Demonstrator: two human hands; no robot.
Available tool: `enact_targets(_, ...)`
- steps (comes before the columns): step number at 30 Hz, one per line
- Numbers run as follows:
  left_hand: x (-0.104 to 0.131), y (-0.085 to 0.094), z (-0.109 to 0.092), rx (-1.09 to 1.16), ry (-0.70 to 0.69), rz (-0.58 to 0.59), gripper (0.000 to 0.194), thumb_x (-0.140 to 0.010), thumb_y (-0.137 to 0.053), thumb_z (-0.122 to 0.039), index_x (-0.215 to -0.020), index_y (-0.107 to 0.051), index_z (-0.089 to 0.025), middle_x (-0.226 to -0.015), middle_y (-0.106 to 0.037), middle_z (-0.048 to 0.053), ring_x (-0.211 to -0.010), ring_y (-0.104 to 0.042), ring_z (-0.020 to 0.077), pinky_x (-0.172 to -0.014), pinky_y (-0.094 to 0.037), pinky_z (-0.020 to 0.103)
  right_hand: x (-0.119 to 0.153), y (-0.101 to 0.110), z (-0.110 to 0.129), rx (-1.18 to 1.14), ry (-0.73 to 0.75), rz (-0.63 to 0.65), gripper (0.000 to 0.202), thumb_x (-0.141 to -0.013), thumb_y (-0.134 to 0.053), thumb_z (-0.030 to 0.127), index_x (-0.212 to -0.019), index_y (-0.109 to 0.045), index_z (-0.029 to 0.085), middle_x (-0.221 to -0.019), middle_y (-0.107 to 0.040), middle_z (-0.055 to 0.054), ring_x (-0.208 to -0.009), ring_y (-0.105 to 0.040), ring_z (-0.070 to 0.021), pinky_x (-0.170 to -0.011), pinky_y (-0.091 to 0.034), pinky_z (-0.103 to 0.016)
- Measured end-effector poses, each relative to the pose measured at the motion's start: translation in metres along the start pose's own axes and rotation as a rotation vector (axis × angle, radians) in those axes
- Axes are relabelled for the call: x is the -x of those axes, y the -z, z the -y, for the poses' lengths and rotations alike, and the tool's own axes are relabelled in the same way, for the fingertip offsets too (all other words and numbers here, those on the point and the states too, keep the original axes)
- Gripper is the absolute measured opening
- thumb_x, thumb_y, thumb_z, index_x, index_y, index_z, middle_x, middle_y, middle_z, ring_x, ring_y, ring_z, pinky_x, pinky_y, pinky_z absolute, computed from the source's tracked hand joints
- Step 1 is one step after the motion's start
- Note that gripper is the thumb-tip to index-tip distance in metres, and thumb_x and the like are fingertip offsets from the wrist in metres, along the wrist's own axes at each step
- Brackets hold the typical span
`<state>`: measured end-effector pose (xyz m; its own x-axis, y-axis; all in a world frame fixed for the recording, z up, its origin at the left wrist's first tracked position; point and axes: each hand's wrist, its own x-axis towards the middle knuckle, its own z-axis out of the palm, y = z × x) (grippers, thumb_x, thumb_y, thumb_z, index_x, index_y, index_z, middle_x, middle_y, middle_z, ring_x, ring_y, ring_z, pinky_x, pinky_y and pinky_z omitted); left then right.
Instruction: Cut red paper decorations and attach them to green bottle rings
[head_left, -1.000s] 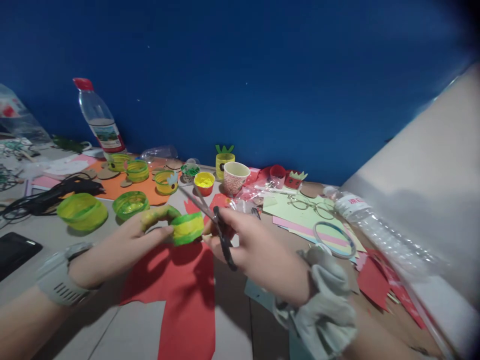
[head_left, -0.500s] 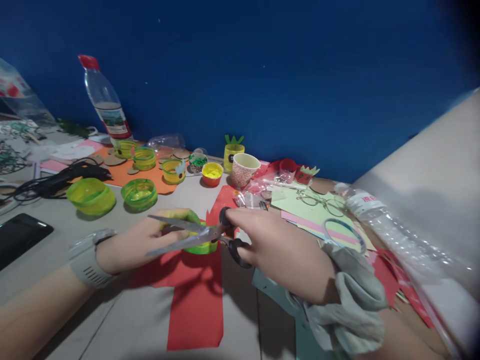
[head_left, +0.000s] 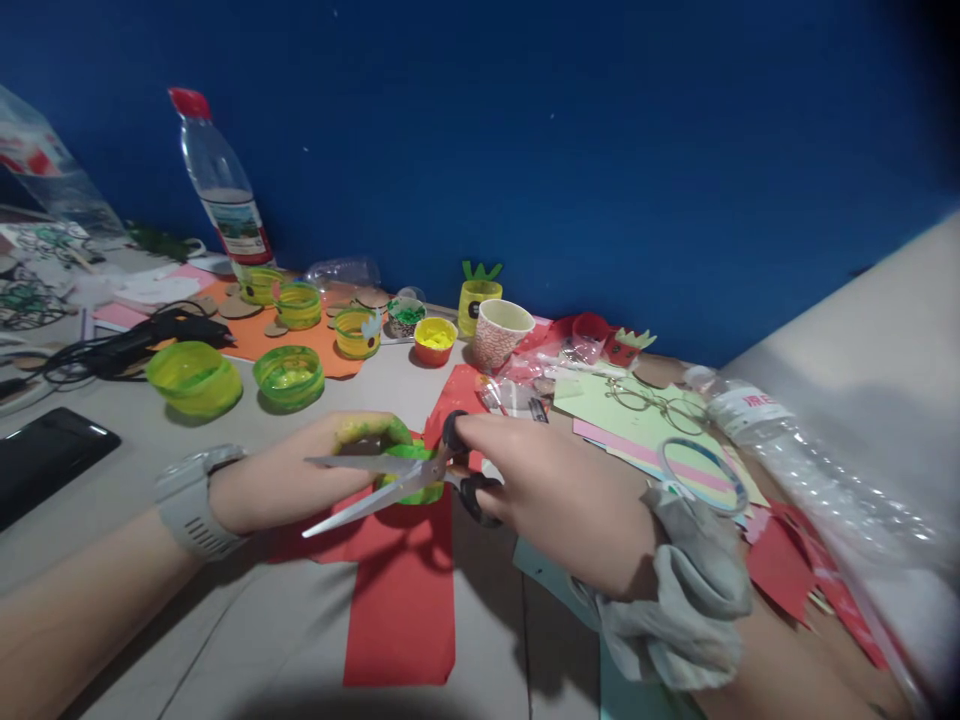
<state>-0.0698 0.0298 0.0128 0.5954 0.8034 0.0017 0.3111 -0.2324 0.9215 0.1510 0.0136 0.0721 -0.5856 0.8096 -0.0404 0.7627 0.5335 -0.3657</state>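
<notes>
My left hand (head_left: 330, 462), with green paint on its fingers, is closed around a green-and-yellow painted plastic cup (head_left: 411, 484). The cup is partly covered by my fingers and the blades in front of it. My right hand (head_left: 525, 480) grips scissors (head_left: 427, 470) by their black handles. Their blades stand apart and point left, in front of my left hand and the cup. Beneath both hands lies a red paper sheet (head_left: 401, 620) on the table.
Two painted bowls (head_left: 196, 380) (head_left: 289, 378) stand at left beside a phone (head_left: 56, 460). Behind are a red-capped bottle (head_left: 225, 190), a patterned paper cup (head_left: 501, 335) and small decorated cups (head_left: 480, 305). Glasses (head_left: 660, 400) lie on coloured paper; a clear bottle (head_left: 810, 450) lies at right.
The camera view has shifted slightly, so most of the table appears farther right. The scissors' blades have turned a little, with the lower tip further down. Both hands keep their holds.
</notes>
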Motion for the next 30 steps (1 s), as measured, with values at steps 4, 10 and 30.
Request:
enact_targets(4,0.000,0.000,0.001,0.062,-0.004,0.060,0.032,-0.088,-0.047,-0.014,-0.110,-0.067,-0.027,-0.109,-0.069,-0.001,-0.106,-0.062,0.0209,-0.092,-0.048,0.027,-0.002,-0.004,-0.002,0.012,0.003,-0.001,0.022,-0.068,-0.051,-0.001,-0.072,-0.046,0.020,-0.069,-0.052,0.002,-0.062,-0.045,-0.0144,-0.055,-0.026,-0.023)
enact_targets(10,0.003,0.000,0.004,0.138,-0.034,0.067,0.039,-0.087,-0.045,-0.009,-0.115,-0.064,-0.027,-0.115,-0.067,0.000,-0.108,-0.061,0.0210,-0.096,-0.046,0.030,-0.005,-0.010,-0.005,-0.012,0.015,-0.010,0.023,-0.068,-0.051,-0.001,-0.071,-0.043,0.020,-0.070,-0.051,0.002,-0.062,-0.044,-0.0143,-0.055,-0.026,-0.024)
enact_targets(30,-0.004,-0.019,-0.008,-0.012,-0.023,0.030,0.019,-0.085,-0.059,-0.019,-0.104,-0.061,-0.019,-0.095,-0.067,0.001,-0.086,-0.062,0.0184,-0.073,-0.050,0.023,-0.004,-0.022,-0.006,-0.094,0.079,-0.012,0.033,-0.066,-0.051,-0.006,-0.076,-0.035,0.021,-0.077,-0.052,0.003,-0.067,-0.043,-0.0136,-0.058,-0.030,-0.024)
